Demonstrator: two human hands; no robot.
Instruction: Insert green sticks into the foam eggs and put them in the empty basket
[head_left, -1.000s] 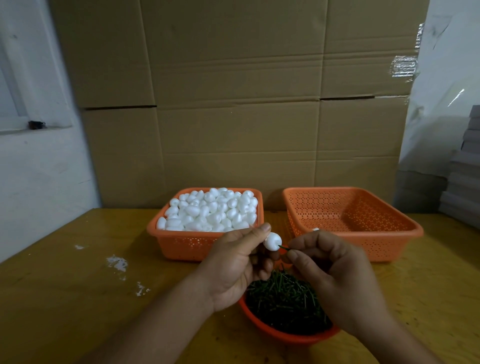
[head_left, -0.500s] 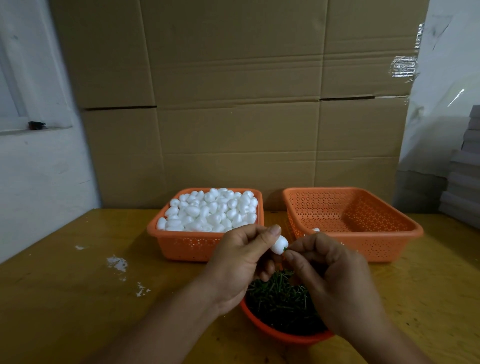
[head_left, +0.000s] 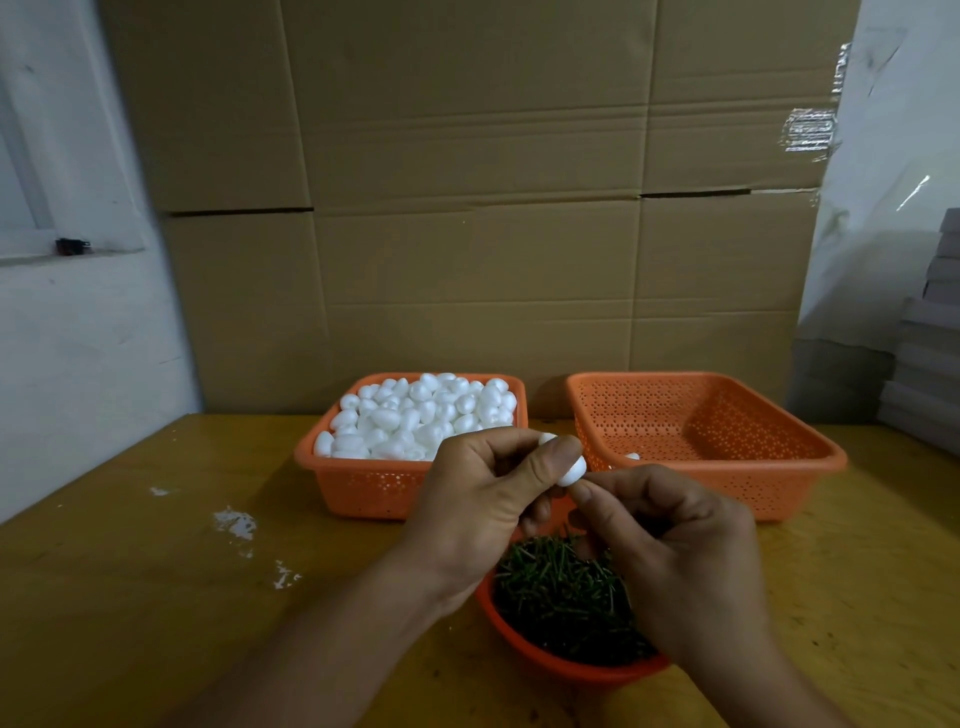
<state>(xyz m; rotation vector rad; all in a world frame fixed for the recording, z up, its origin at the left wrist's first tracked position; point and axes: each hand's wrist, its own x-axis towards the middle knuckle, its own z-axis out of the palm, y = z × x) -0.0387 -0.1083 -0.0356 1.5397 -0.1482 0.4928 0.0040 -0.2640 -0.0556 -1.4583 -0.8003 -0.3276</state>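
My left hand (head_left: 483, 499) pinches a white foam egg (head_left: 571, 470) between thumb and fingers, above the orange bowl (head_left: 550, 662) of green sticks (head_left: 561, 592). My right hand (head_left: 670, 551) has its fingertips pressed against the egg's lower end; the stick it pinched is hidden behind the fingers. An orange basket (head_left: 363, 488) heaped with foam eggs (head_left: 421, 410) stands behind on the left. On the right stands the other orange basket (head_left: 779, 457), with one white egg (head_left: 632, 456) showing at its near left corner.
A wall of cardboard boxes (head_left: 467, 208) rises right behind the baskets. White flecks (head_left: 236, 522) mark the yellow table (head_left: 130, 597) at left. Grey stacked sheets (head_left: 930, 374) stand at the far right edge.
The gap between egg and right fingertips has closed: the green stick visible a second ago is now out of sight, and both hands have drawn together.
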